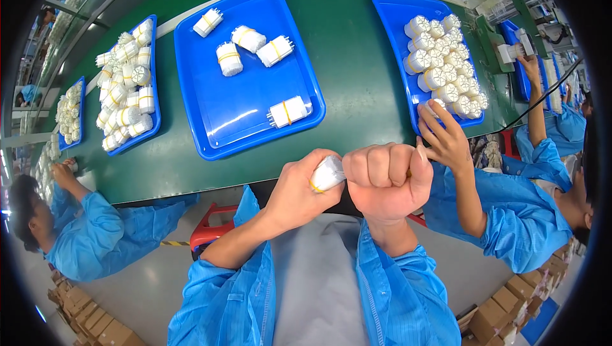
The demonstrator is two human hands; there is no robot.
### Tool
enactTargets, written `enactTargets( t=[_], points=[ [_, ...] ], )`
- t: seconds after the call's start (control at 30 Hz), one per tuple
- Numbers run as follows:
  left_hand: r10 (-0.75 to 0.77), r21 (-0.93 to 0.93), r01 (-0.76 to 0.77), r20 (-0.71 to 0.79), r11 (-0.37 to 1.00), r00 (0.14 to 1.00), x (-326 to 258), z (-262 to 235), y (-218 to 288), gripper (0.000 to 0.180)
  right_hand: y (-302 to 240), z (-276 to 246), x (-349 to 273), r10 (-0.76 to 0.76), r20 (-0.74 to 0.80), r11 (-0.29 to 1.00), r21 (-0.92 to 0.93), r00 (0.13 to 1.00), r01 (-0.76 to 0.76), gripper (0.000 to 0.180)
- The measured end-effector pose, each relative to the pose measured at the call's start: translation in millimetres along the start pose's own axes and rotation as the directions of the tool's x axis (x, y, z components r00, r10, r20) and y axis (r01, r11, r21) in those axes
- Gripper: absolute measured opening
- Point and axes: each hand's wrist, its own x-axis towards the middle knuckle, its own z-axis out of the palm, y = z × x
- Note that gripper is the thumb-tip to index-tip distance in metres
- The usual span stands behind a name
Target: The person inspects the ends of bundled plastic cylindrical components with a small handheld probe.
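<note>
A long green conveyor belt (357, 72) with a pale edge strip runs across the view in a factory room, with metal framing and fixtures at its far right end and brown cartons (95, 323) stacked on the grey floor below. Four blue trays show clearly on the belt. The middle tray (210, 116) holds five white bundles bound with yellow bands. The tray on the right (395, 14) is packed with upright round white bundles, too many and too close to count surely. The tray to the left (152, 107) is heaped with white bundles, and a small far-left tray (80, 113) holds more. Three other people in blue coats work nearby: one at the lower left (83, 237), one at the right whose hand (446, 139) reaches toward the packed tray, and one further right with an arm raised (532, 91). Near the belt's front edge, the left hand (299, 190) is wrapped around a white banded bundle (327, 174), and the right hand (389, 180) is balled into a fist against the bundle's end; what it grips is hidden.
</note>
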Motion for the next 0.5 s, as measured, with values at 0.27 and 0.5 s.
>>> enactTargets(
  t=[0.27,0.5],
  points=[
    [0.126,-0.177,-0.120,0.023,0.977,0.992,3.3,-7.6,-9.9,0.043,-2.7,9.5,-0.5,-0.133,-0.065,0.991,0.009,0.989,0.133,0.052],
    [0.145,-0.556,-0.074,0.084,0.828,0.986,-2.1,-9.8,-6.7,0.056,-15.5,-2.1,-12.3,-0.139,-0.117,0.990,-0.053,0.983,0.133,0.054]
  ],
)
